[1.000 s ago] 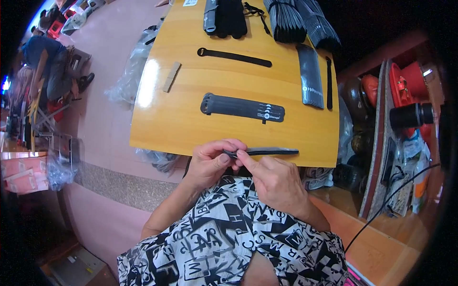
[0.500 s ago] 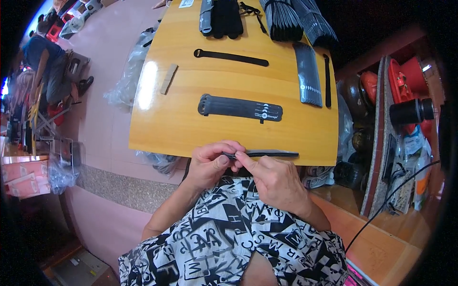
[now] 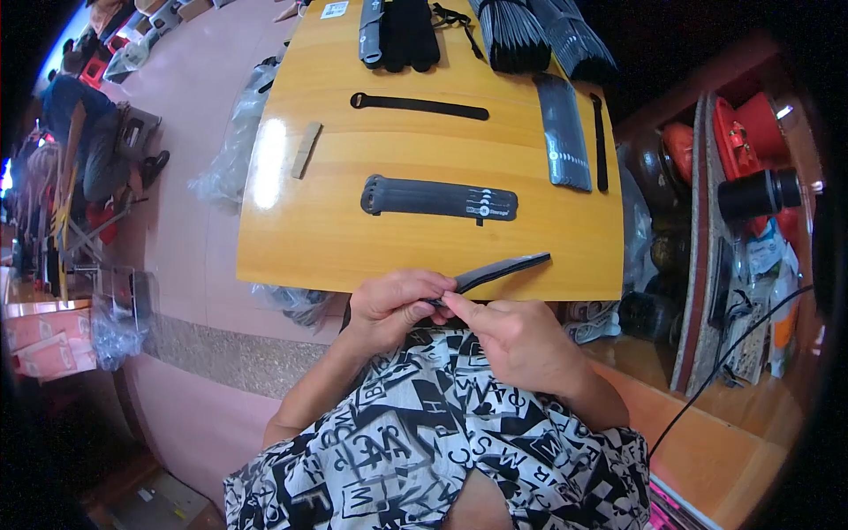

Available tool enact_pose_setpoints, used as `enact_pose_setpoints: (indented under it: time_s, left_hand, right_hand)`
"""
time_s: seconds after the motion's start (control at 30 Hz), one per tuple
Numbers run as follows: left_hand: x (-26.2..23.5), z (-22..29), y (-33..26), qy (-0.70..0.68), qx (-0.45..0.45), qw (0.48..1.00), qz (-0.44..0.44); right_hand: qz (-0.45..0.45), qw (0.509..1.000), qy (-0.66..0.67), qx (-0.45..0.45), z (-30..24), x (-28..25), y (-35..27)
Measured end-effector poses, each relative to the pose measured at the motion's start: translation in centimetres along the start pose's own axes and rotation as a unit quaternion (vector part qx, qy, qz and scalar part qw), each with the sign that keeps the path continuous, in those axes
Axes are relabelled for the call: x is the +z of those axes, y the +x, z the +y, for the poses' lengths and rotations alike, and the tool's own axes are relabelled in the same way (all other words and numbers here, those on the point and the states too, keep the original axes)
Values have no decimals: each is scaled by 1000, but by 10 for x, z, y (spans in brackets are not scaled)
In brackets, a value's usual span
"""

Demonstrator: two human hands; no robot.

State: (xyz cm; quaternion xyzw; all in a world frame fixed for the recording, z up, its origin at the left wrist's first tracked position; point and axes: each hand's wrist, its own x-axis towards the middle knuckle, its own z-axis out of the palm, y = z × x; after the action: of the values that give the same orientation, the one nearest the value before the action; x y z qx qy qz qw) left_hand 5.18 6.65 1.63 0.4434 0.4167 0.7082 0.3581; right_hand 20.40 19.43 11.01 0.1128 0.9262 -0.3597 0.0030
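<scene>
At the near edge of the table, my left hand [image 3: 395, 302] is closed on one end of a bundle of black and grey straps [image 3: 503, 272]. My right hand [image 3: 530, 343] pinches the same end, thumb and forefinger against the left fingertips. The bundle's free end slants up to the right over the tabletop. Just beyond lies a flat stack of grey straps [image 3: 437, 198] with looped ends at its left. Farther off, a single black strap [image 3: 420, 107] with an end loop lies alone. What the fingertips cover is hidden.
The yellow wooden table [image 3: 353, 252] carries a grey strip [image 3: 306, 150] at left, another strap stack [image 3: 564, 132] and a narrow black strap [image 3: 600, 143] at right. Large strap bundles [image 3: 514, 40] lie at the far side. Shelving [image 3: 698, 238] stands right; a seated person [image 3: 97, 132] is left.
The bundle's free end has swung upward, away from me, and now slants instead of lying level. My left fingers have closed over its held end. The view has shifted slightly.
</scene>
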Motion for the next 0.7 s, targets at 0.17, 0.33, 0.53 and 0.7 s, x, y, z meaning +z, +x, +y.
enact_pose_setpoints:
  time_s: [0.17, 0.33, 0.53, 0.7]
  left_hand:
    - [4, 3, 4, 95, 42, 994, -37]
    - [7, 4, 7, 108, 51, 992, -40]
    - [5, 1, 9, 200, 70, 974, -76]
    - [10, -1, 6, 145, 18, 989, -34]
  right_hand:
    - [-71, 994, -64, 45, -11, -15, -4]
    - [-23, 1000, 9, -1, 7, -6, -8]
    - [-92, 990, -108, 11, -6, -17, -8]
    - [-80, 985, -156, 8, -11, -11, -9]
